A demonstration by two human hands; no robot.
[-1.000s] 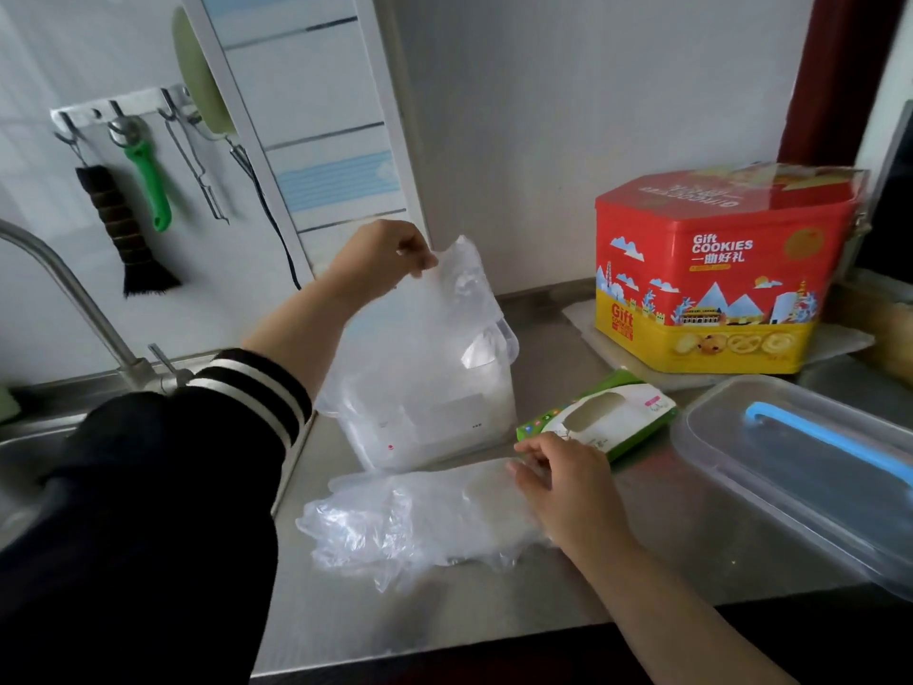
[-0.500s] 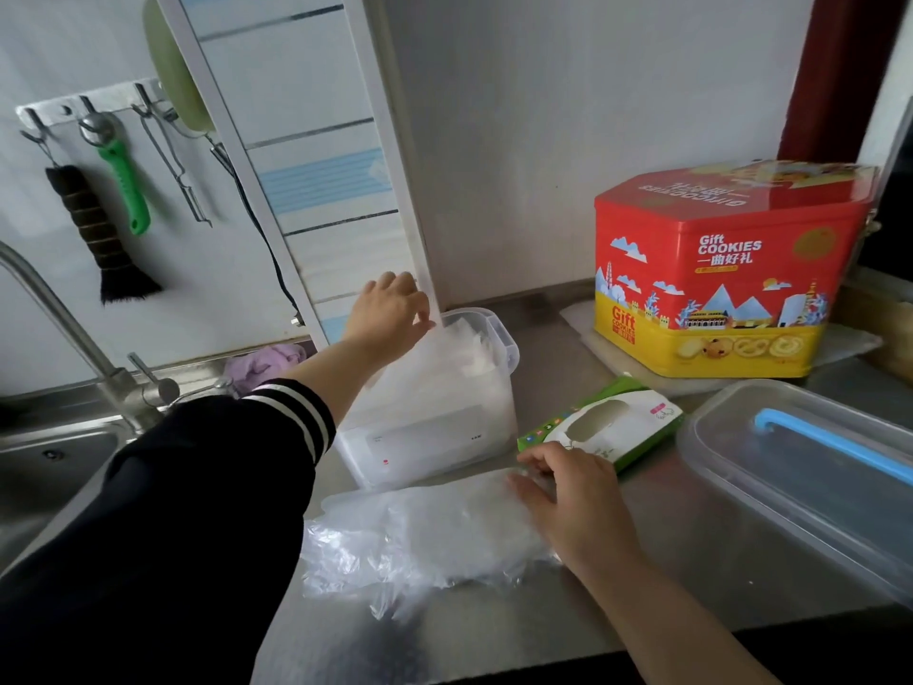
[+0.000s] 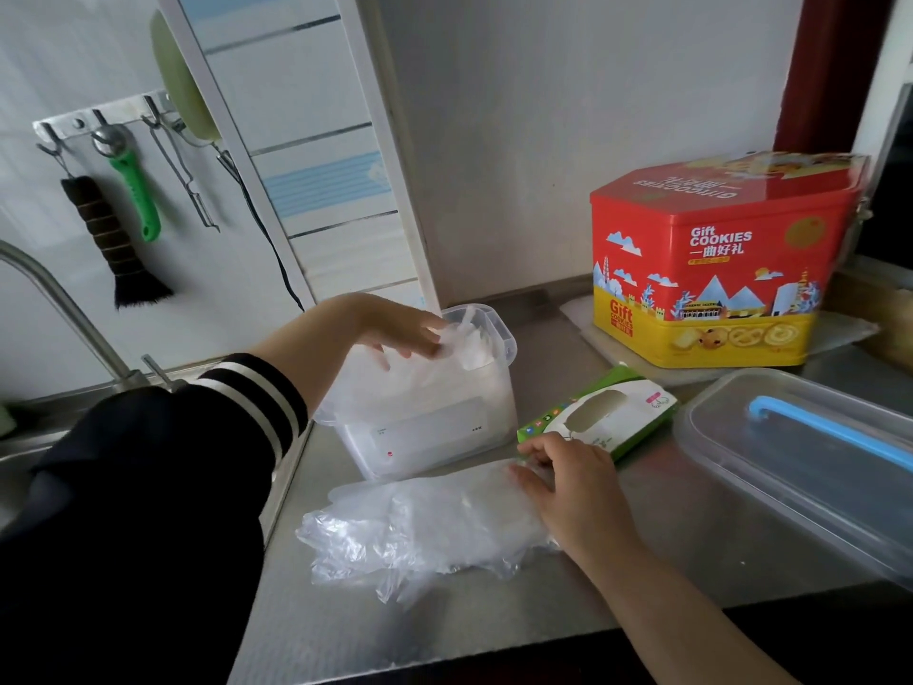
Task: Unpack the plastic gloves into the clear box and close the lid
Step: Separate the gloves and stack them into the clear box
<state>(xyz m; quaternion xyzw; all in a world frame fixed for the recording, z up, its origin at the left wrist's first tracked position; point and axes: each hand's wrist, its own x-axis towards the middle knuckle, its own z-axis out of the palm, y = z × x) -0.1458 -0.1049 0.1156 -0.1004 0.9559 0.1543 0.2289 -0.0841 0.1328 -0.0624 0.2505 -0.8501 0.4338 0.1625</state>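
1. Partly done: some gloves sit in the box (image 3: 420, 402). My left hand (image 3: 395, 328) presses them down, fingers straight.
2. Left: the pile (image 3: 420, 526) on the counter (image 3: 642, 526). My right hand (image 3: 573, 487) lies flat on its end, fingers relaxed, gripping nothing.
3. Lid (image 3: 800, 467) lies off, at right.
4. Empty carton (image 3: 600, 417) and cookie tin (image 3: 716, 269) nearby; nothing blocks me.

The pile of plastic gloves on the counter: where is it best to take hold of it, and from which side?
Probably at the flat cuff end, where the right hand already rests on the pile of plastic gloves, coming from the right. There the layers lie stacked and even; the left end is loose, crumpled fingers that would likely slip apart. The clear box stands just behind.
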